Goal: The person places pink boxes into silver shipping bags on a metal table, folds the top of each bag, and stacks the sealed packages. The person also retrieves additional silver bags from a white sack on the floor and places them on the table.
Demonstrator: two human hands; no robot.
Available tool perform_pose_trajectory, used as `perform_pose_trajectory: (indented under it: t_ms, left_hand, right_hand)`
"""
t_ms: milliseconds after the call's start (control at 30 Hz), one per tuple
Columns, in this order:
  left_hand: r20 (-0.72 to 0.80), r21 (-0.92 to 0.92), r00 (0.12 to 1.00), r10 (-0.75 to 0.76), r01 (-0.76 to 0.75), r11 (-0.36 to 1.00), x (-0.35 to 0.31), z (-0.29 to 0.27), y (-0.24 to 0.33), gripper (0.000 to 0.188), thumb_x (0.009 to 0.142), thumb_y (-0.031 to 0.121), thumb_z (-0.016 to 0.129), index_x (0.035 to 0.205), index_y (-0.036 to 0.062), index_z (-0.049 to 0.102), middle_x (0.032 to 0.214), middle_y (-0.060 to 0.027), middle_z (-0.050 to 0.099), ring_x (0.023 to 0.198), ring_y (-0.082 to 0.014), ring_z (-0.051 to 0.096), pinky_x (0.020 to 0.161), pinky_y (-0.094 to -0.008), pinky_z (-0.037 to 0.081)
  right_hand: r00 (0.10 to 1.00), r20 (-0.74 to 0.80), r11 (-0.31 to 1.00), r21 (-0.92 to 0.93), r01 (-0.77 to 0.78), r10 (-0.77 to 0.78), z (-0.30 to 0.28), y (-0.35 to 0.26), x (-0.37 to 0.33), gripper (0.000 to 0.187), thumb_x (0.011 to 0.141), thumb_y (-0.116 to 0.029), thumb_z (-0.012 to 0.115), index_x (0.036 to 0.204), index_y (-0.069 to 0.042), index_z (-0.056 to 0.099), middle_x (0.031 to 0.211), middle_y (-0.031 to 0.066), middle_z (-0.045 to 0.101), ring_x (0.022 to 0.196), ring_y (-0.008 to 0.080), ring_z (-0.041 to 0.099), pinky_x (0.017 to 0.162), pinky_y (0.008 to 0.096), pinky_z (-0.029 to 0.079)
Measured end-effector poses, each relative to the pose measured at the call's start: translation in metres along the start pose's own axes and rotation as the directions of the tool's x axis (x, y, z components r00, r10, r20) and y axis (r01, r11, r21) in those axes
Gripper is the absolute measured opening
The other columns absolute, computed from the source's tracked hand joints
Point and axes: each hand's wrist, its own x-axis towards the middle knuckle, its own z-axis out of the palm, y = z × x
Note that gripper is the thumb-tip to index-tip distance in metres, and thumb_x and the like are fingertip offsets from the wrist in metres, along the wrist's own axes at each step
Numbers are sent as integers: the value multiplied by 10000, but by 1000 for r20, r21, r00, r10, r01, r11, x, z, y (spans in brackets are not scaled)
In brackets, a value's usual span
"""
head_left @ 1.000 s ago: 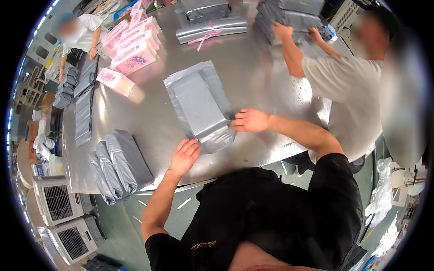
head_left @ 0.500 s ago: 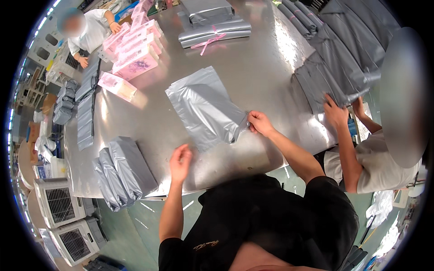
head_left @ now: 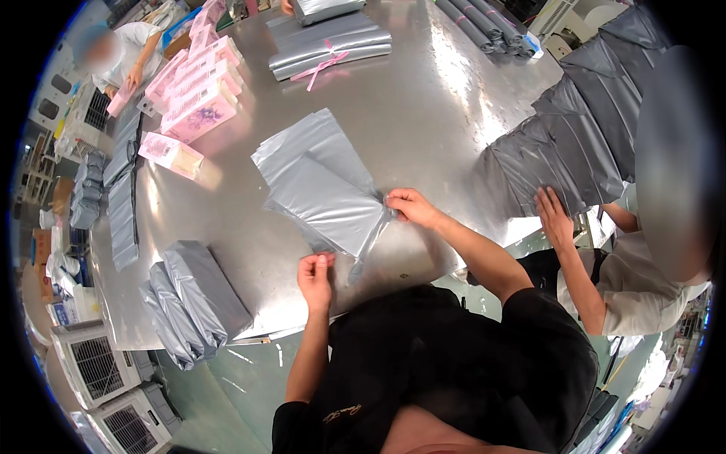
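Observation:
A small stack of flat silver-grey plastic bags [head_left: 321, 181] lies before me on the metal table, its sheets fanned at the far end. My right hand [head_left: 412, 206] pinches the gathered right corner of the top bag. My left hand [head_left: 315, 280] is at the near edge, fingers curled and closed where a thin, see-through flap of the bag reaches them. Its fingertips partly hide the film there. A loose grey tip hangs between the hands, close to the table's front edge.
Folded grey bags [head_left: 204, 291] are piled at the front left. Pink boxes [head_left: 200, 110] stand farther left, near a co-worker. A tied grey bundle [head_left: 333, 57] lies at the back. On the right, another person's hand [head_left: 554, 216] rests on dark grey bags [head_left: 567, 151].
My left hand has moved to the bag's near edge and its fingers have closed. The bag's right side is more bunched and turned toward me. The whole view has shifted slightly.

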Motion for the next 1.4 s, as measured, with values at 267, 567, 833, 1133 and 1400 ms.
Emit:
perform_pose_trajectory:
  t_ms: [267,567,833,1133,1400]
  left_hand:
    - [299,198,947,117,-181,963,-30,-2,5,330,903,17,750,1181,52,577,1454,-133,472,1243,-214,565,1037,-353,499]
    - [193,-83,973,-124,142,986,-11,-19,-4,222,994,139,694,1143,-25,707,1223,-35,685,945,-90,605,891,-260,457]
    - [109,136,940,-322,307,942,6,-16,-3,438,927,204,791,1243,-30,597,1024,-73,670,923,-128,629,773,-300,532]
    - [398,-553,841,-368,539,635,-28,-47,37,538,1021,334,645,1455,81,454,1410,-104,575,1217,-267,627,954,-474,578]
    - [70,-996,928,-365,87,29,-63,-118,-66,331,1063,286,508,1280,51,590,1243,-116,689,1051,-253,690,931,-426,590]
  right_hand:
    - [975,121,966,-201,-161,188,7,-7,4,221,932,-304,706,880,-90,689,688,-18,566,522,79,483,455,263,362]
    - [928,147,911,-294,-289,342,12,-21,14,259,862,-227,712,1030,-43,637,731,5,560,504,88,451,427,268,314]
    - [997,58,946,-323,-22,44,15,3,16,574,819,-151,712,1359,-5,585,1036,54,637,880,127,565,715,304,474]
    - [839,508,907,232,-353,196,102,-46,-23,1002,863,-277,723,1665,-150,135,1508,152,488,1245,226,563,889,356,516]
    - [821,566,960,-184,210,-72,314,-67,10,1159,841,-311,837,1655,-121,34,1525,249,426,1333,365,523,1015,477,509]
